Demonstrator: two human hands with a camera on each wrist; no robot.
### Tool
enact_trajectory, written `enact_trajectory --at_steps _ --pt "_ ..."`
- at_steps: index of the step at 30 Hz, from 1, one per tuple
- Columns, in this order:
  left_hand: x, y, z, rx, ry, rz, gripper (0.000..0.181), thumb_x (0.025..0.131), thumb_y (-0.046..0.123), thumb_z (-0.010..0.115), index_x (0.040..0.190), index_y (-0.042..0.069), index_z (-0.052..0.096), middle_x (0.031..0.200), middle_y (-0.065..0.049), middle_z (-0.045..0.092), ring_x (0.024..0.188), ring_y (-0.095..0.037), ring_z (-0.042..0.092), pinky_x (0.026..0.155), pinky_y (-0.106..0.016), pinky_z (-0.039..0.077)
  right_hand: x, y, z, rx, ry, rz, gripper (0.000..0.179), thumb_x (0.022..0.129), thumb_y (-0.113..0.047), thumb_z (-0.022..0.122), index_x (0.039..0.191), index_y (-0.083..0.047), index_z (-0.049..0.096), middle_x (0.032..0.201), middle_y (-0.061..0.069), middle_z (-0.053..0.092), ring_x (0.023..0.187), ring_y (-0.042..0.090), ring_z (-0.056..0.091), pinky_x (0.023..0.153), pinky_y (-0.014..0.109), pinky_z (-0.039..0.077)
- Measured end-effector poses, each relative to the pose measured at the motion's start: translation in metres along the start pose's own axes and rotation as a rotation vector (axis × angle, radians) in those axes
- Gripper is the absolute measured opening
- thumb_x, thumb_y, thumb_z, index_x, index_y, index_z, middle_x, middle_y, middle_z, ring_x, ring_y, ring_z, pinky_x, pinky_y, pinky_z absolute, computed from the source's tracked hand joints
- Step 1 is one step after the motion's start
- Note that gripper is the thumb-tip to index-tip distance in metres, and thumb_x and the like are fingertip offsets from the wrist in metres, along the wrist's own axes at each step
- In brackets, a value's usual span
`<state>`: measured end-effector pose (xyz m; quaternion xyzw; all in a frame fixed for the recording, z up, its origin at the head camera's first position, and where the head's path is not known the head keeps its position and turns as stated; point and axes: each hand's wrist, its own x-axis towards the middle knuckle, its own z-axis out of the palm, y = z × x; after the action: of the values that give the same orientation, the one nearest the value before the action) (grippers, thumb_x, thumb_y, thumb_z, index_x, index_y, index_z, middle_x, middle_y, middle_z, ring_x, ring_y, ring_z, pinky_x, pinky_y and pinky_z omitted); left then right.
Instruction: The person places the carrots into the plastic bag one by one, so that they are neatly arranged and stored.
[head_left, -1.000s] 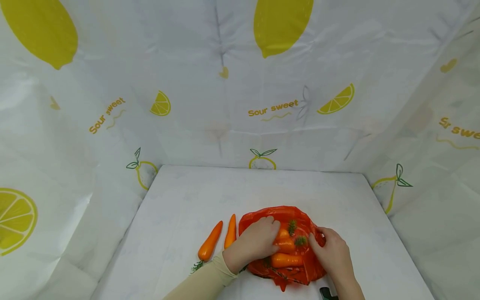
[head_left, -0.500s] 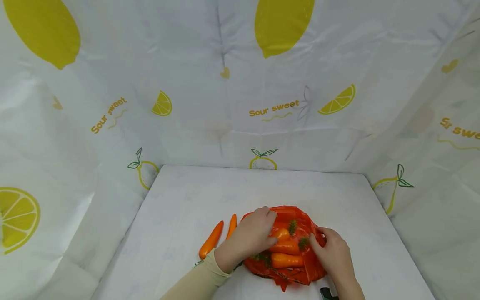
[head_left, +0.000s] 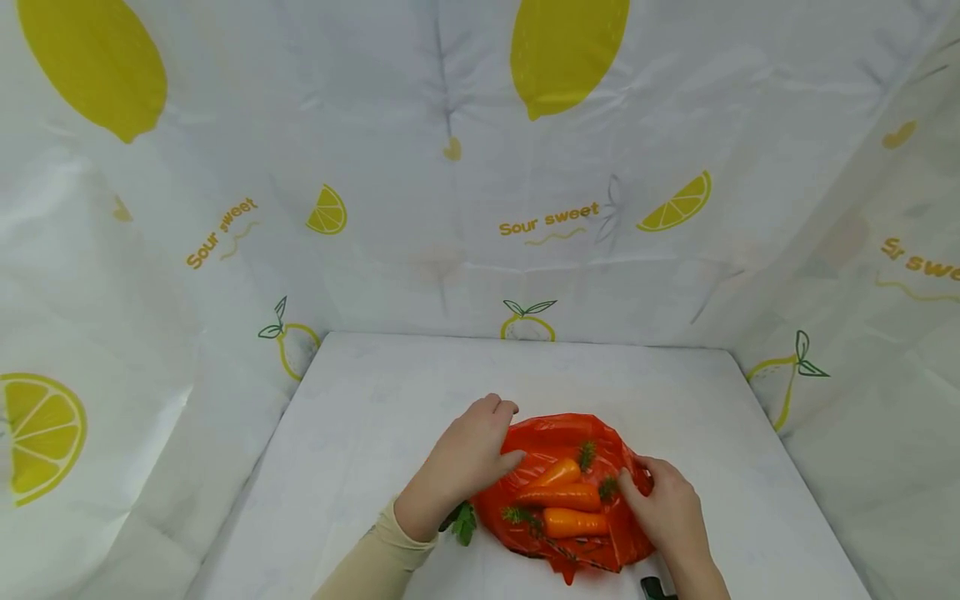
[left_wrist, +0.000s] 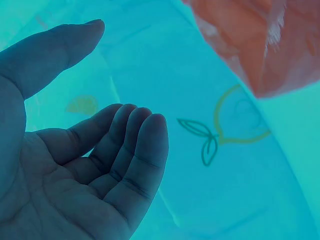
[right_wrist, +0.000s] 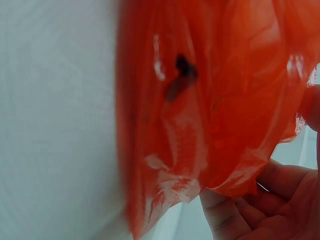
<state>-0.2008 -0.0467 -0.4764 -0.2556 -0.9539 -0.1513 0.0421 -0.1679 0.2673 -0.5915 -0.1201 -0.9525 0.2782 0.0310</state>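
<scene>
Gripping the right side of a crinkled red plastic bag (head_left: 551, 430) on the white tabletop (head_left: 412, 375), the right hand (head_left: 666, 507) sits nearest. Three orange carrots with green tops (head_left: 573, 523) rest in the bag's mouth. At the bag's left edge, the left hand (head_left: 467, 450), empty and loosely curved, has just drawn away, leaving the carrots uncovered; the right alone now seems to steady the bag.

Lemon-printed sheeting (head_left: 405, 275) around a white tabletop (head_left: 375, 400)
</scene>
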Motion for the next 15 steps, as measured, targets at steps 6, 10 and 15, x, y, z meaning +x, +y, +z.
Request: enact_trajectory --at_steps 6,10,15 --pt "-0.01 -0.017 -0.01 -0.051 0.05 -0.057 0.06 0.095 0.036 0.09 0.141 0.004 0.068 0.129 -0.009 0.07 0.117 -0.023 0.07 0.098 -0.038 0.065 0.0 0.002 0.001 -0.001 -0.009 0.0 0.064 0.104 -0.044 0.07 0.145 0.005 0.067 0.143 0.032 0.068 0.128 0.052 0.066 0.108 0.068 0.057" --pt "-0.016 -0.028 -0.015 -0.068 0.083 -0.092 0.06 0.095 0.035 0.09 0.141 0.004 0.068 0.127 -0.01 0.07 0.114 -0.024 0.07 0.097 -0.039 0.065 0.0 0.002 0.001 0.001 -0.009 -0.004 0.064 0.104 -0.045 0.069 0.145 0.005 0.067 0.143 0.032 0.068 0.129 0.052 0.066 0.108 0.068 0.056" --pt "-0.023 -0.041 -0.017 -0.094 0.102 -0.149 0.059 0.094 0.034 0.09 0.14 0.005 0.068 0.126 -0.01 0.07 0.113 -0.024 0.07 0.097 -0.04 0.065 0.001 0.003 0.001 0.004 -0.008 -0.001 0.064 0.104 -0.045 0.069 0.145 0.004 0.067 0.143 0.031 0.068 0.128 0.051 0.066 0.108 0.068 0.056"
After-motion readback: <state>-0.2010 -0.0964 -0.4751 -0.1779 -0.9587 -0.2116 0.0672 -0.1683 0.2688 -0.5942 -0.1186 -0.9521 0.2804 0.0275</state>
